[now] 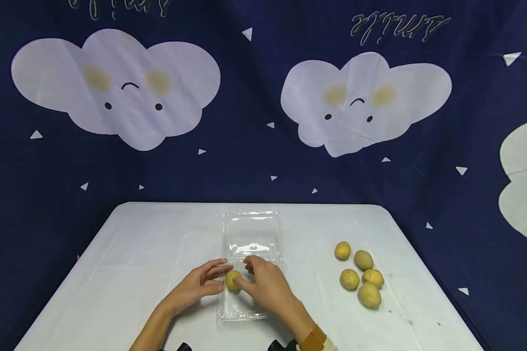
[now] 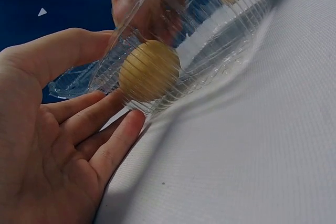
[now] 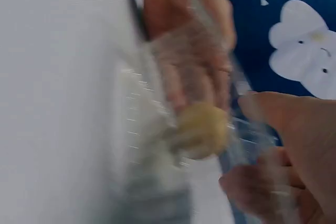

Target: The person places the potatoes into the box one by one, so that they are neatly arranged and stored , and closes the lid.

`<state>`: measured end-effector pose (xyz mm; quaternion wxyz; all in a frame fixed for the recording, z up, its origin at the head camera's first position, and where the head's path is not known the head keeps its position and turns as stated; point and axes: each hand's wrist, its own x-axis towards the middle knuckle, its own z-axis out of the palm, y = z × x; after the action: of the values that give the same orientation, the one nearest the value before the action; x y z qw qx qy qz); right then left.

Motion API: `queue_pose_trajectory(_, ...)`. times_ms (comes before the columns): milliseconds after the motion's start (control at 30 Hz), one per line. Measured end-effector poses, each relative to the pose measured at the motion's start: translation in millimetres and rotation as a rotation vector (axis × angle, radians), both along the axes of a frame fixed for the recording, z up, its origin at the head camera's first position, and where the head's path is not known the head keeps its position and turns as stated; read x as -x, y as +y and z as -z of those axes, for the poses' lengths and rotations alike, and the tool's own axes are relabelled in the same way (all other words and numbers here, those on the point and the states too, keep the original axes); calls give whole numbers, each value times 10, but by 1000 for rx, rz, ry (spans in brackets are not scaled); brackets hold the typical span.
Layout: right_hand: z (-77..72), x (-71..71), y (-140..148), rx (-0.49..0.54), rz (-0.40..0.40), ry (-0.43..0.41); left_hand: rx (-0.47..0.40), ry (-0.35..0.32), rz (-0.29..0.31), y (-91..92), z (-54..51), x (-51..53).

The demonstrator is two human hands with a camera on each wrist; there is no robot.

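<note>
One roundish potato (image 1: pixel 233 280) lies inside the clear container (image 1: pixel 241 313) by its left wall, between the left hand (image 1: pixel 197 283), fingers spread just outside, and the nearer right hand (image 1: pixel 268 283), thumb at the potato, apart from its fingers.

We are looking at a white table (image 1: pixel 158 248) that is bearing a clear plastic container (image 1: pixel 253 246), which is lying open, its lid (image 1: pixel 252 229) pointing away from us. Right of the container, five yellowish potatoes (image 1: pixel 349 279) are resting loosely grouped; farther right of it, dark specks (image 1: pixel 410 322) are dotting the surface.
</note>
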<state>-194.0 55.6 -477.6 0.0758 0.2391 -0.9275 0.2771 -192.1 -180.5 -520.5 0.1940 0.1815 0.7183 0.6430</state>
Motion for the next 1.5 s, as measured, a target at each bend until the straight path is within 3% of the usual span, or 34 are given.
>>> queue_pose_trajectory(200, -208, 44, 264, 115, 46, 43, 26, -17, -23, 16, 4, -7)
queue_pose_trajectory(433, -323, 19, 715, 193, 144, 135, 28, -2, -5, 70, 32, 4)
queue_pose_trajectory(700, -374, -4, 1129, 164, 216, 187, 29, -7, -17, 34, -13, -18)
queue_pose_trajectory(1033, -374, -109, 1728, 119, 329, 158, 29, -7, -27, -6, -68, -42)
queue_pose_trajectory(1267, -259, -187, 2094, 92, 384, 214, 52, -13, -32, -8, -62, -26)
queue_pose_trajectory(1500, -113, -231, 2401, 122, 479, 203, 75, -17, -43, -5, -77, -24)
